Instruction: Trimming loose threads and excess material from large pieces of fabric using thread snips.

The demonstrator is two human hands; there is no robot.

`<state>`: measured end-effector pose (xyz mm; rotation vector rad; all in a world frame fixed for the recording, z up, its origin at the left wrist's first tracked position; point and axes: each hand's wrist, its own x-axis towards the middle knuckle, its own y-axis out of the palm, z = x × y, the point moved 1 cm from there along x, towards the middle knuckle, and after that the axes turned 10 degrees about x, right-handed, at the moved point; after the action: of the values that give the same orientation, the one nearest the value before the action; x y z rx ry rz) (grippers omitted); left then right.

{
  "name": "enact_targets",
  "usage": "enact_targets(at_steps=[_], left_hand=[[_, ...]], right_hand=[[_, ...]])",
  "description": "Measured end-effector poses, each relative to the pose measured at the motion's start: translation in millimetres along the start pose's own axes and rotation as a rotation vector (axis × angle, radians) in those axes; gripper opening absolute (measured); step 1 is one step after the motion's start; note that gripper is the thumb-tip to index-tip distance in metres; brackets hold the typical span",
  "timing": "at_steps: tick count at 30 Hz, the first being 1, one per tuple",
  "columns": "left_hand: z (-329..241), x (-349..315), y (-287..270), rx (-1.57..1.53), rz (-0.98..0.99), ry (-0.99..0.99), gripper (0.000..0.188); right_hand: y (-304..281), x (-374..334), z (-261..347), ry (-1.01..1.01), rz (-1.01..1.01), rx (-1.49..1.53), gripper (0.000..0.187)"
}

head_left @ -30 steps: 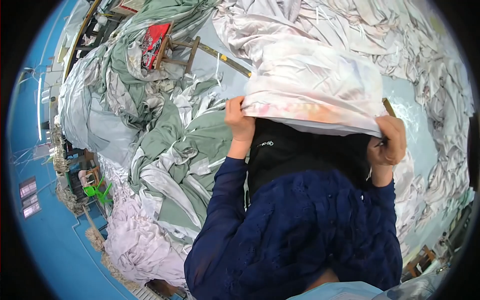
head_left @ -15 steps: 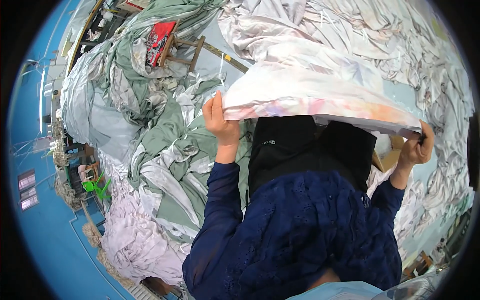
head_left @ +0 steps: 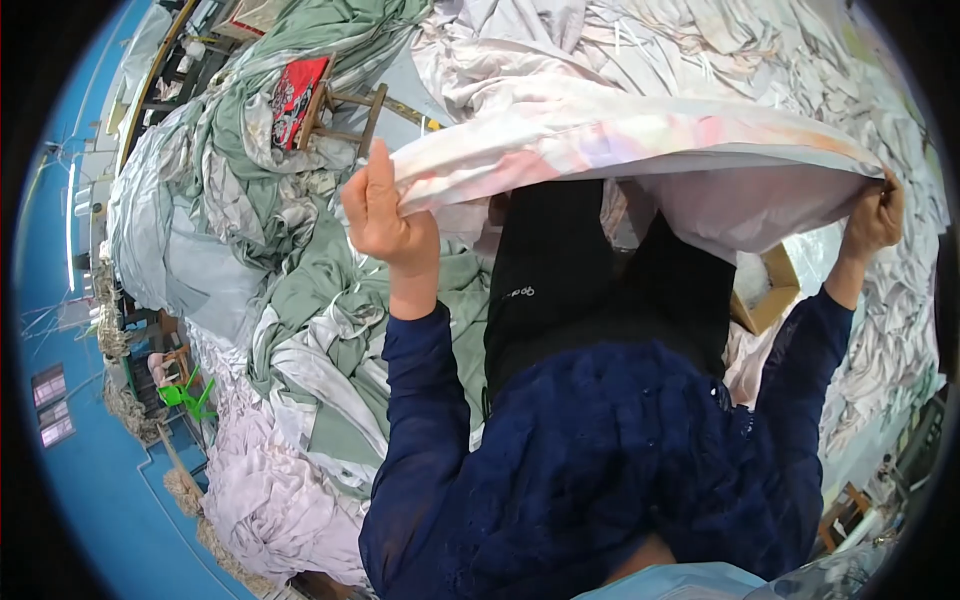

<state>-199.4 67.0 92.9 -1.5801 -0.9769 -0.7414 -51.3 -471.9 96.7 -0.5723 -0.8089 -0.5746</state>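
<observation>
A long piece of white fabric [head_left: 600, 138] with pale pink, orange and lilac patterning stretches between my two hands, above my black-clad legs. My left hand [head_left: 385, 205] grips its left end, fingers pointing up and closed on the edge. At the other end, my right hand [head_left: 877, 212] pinches the fabric's right corner. The near edge bows upward between them, and its paler underside sags at the right. The fabric's far part runs into the white cloth beyond, and I cannot tell where it ends.
Green and white cloth [head_left: 330, 330] lies heaped at my left, near a wooden stool [head_left: 345, 110] with a red patterned cloth [head_left: 298, 98]. White fabric heaps [head_left: 890, 330] extend along the right. A cardboard box [head_left: 768, 290] stands beside my right leg. Pale lilac cloth [head_left: 270, 490] is piled lower left.
Both hands have moved up and farther apart, the left one leftward, the right one rightward. The held fabric has lifted and billowed, showing more of its underside.
</observation>
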Motion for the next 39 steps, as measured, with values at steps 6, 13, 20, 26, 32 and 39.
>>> enact_targets(at_steps=[6, 13, 20, 26, 32, 39], left_hand=[[1, -63, 35, 0.003, 0.245, 0.15, 0.036], [-7, -100, 28, -0.145, 0.952, -0.037, 0.057], [-87, -74, 8, -1.069, 1.081, -0.959, 0.029], [-150, -101, 71, -1.577, 0.938, -2.047, 0.046], [-153, -112, 80, -1.607, 0.727, -2.005, 0.054], [-152, -120, 75, -1.588, 0.737, -1.869, 0.042]], right_hand=[[10, -69, -123, 0.18, 0.19, -0.361, 0.02], [7, -167, -128, 0.663, 0.328, -0.139, 0.022], [61, -129, 74, 0.552, 0.3, 0.195, 0.018], [127, -141, 141, 0.357, 0.839, 0.603, 0.018], [158, -164, 132, 0.291, 1.031, 0.592, 0.034], [159, -168, 119, 0.408, 1.045, 0.593, 0.014]])
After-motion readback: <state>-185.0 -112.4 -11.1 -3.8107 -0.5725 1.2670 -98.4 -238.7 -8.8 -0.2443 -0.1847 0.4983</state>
